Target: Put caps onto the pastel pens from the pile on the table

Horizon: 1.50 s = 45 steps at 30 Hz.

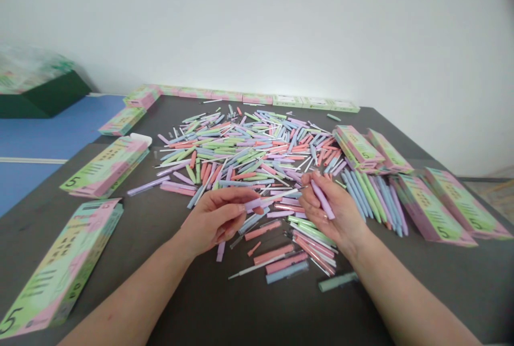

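Observation:
Between thumb and fingertips, my left hand (219,215) pinches a short purple pen piece (252,205). A white pen refill (283,194) stretches from beside this piece toward the fingers of my right hand; whether it is joined to the piece I cannot tell. A purple pen barrel (323,200) lies across my right hand (331,207), which is turned palm up with the fingers curled about it. Below both hands lie loose pink barrels (275,256), a blue barrel (287,272) with a clear part, and another white refill (252,270).
A wide heap of pastel pen parts (241,145) covers the middle of the dark table (193,303). Assembled-looking pens (371,196) lie in a row at right. Printed boxes (437,209) stand right, left (108,166) and along the back. A green bin (44,94) is far left.

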Available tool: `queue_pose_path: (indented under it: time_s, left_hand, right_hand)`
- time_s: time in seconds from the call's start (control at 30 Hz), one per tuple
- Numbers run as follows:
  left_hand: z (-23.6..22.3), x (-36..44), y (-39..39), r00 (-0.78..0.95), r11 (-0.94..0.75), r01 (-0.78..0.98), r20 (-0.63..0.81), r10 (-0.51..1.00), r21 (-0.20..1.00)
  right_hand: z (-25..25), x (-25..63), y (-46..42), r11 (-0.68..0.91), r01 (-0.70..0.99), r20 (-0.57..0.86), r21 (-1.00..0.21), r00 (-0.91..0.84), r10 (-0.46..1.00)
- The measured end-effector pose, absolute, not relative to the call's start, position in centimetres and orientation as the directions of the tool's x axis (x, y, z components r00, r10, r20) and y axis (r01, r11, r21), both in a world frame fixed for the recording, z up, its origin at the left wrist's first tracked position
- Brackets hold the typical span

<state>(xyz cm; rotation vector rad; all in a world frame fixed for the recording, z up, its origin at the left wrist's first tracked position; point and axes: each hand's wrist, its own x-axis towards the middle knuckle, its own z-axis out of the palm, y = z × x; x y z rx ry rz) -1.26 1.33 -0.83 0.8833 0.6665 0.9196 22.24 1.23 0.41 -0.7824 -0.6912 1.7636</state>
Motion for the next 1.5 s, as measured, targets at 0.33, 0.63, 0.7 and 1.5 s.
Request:
queue_pose_path:
  time_s: [0.33, 0.63, 0.7, 1.5]
  left_hand:
    - [-1.0, -1.1, 1.1, 0.517, 0.29, -0.332, -0.084, 0.852, 0.898]
    - [-0.9, -1.3, 1.1, 0.518, 0.226, -0.313, -0.034, 0.855, 0.922]
    - [-0.9, -1.5, 0.9, 0.536, 0.193, -0.332, 0.016, 0.844, 0.923]
    - [0.5, 0.3, -0.4, 0.316, -0.278, 0.074, 0.242, 0.917, 0.958]
  right_hand:
    - [-0.1, 21.7, 0.9, -0.069, -0.358, -0.022, -0.931, -0.133, 0.991]
    - [1.3, 24.3, 1.7, 0.004, -0.439, 0.005, -0.898, -0.003, 1.0]
    - [1.5, 24.2, 1.6, -0.041, -0.469, -0.027, -0.882, -0.038, 0.999]
    - [0.3, 19.8, -1.3, -0.262, -0.185, -0.156, -0.947, -0.449, 0.88]
